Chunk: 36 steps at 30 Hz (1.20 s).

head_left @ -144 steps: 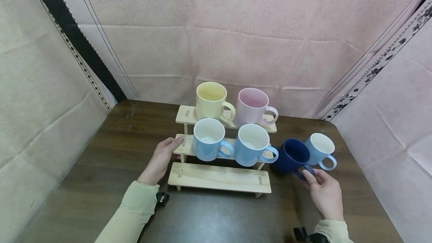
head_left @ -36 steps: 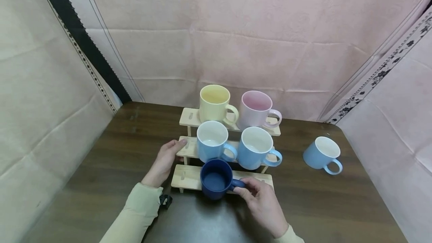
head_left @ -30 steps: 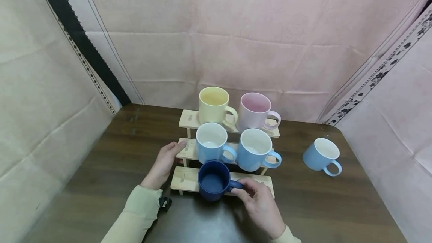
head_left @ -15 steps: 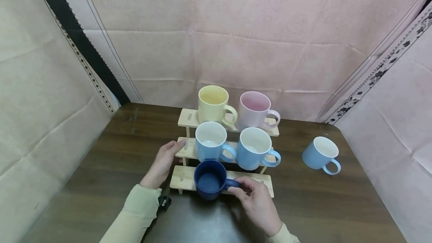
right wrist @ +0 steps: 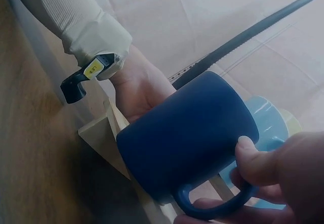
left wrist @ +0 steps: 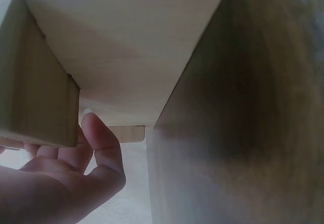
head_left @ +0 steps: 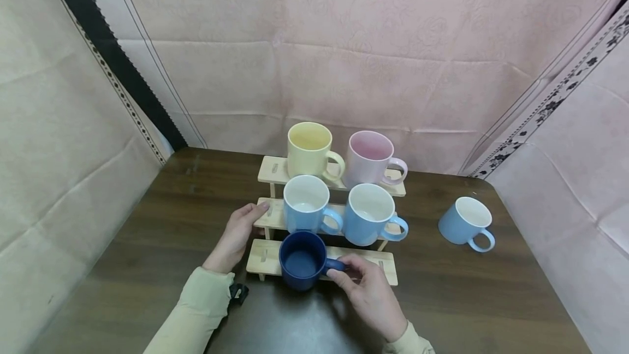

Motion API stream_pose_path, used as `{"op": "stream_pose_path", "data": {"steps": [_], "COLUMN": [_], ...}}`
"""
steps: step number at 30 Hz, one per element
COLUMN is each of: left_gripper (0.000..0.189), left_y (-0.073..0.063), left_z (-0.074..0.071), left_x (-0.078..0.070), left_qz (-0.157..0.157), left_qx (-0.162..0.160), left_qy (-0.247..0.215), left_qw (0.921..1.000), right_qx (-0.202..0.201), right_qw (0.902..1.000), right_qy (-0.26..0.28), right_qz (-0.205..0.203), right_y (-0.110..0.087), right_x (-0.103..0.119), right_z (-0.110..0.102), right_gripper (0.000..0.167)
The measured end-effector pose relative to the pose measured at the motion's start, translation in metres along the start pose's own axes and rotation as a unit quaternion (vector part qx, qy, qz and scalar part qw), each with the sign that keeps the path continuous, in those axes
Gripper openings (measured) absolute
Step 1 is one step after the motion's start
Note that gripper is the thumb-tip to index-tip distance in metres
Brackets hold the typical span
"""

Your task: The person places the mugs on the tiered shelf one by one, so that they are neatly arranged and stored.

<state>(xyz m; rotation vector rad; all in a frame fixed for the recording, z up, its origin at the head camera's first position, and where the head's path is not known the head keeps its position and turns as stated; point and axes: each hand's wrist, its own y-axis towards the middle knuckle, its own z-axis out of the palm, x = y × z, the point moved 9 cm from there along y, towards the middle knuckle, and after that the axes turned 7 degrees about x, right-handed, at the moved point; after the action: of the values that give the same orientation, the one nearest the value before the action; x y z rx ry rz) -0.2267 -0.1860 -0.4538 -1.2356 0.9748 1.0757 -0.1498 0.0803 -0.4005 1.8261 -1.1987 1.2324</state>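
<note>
My right hand (head_left: 366, 294) pinches the handle of a dark blue mug (head_left: 301, 266), upright at the lowest tier of a wooden three-step rack (head_left: 361, 258). In the right wrist view, fingers go through and around the handle of that dark blue mug (right wrist: 187, 133); whether its base fully rests on the step, I cannot tell. My left hand (head_left: 236, 236) grips the left end of the middle step, thumb on top. Seen from the left wrist, the fingers of the left hand (left wrist: 86, 173) curl around the board's edge. Two light blue mugs (head_left: 306, 209) (head_left: 366, 220) stand on the middle step.
On the top step are a yellow mug (head_left: 307, 157) and a pink mug (head_left: 366, 163). Another light blue mug (head_left: 459, 223) stands on the dark wooden table (head_left: 442, 288) at the right. Pale cloth (head_left: 344, 70) hangs behind and along both sides.
The dark blue mug has been carried from the table's right side to the lowest step, lately sliding slightly left. My left hand has kept its hold on the rack.
</note>
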Motion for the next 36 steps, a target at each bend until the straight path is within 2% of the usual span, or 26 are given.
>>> {"op": "stream_pose_path", "data": {"steps": [5, 11, 25, 31, 36], "left_gripper": [0.035, 0.037, 0.037, 0.037, 0.037], "left_y": [-0.001, -0.001, -0.001, -0.002, -0.003], "left_z": [0.000, 0.000, 0.000, 0.002, 0.002], "left_x": [0.000, 0.002, -0.001, -0.001, -0.002], "left_qz": [-0.003, 0.001, 0.004, 0.004, 0.001], "left_qx": [0.002, -0.003, 0.000, 0.004, 0.003], "left_qy": [-0.001, 0.000, -0.004, -0.001, -0.005], "left_qw": [1.0000, 1.0000, 1.0000, 1.0000, 1.0000], "right_qx": [0.013, 0.024, 0.003, 0.009, 0.020], "right_qw": [0.9998, 0.9991, 0.9977, 0.9973, 0.9957], "right_qy": [-0.002, -0.016, -0.030, -0.033, -0.059], "right_qz": [0.018, 0.032, 0.061, 0.065, 0.069], "right_y": [-0.001, -0.002, -0.006, -0.007, -0.007], "right_x": [0.000, 0.000, -0.001, 0.001, 0.005], "right_z": [0.003, 0.005, 0.006, 0.010, 0.013], "right_gripper": [0.022, 0.028, 0.030, 0.030, 0.034]}}
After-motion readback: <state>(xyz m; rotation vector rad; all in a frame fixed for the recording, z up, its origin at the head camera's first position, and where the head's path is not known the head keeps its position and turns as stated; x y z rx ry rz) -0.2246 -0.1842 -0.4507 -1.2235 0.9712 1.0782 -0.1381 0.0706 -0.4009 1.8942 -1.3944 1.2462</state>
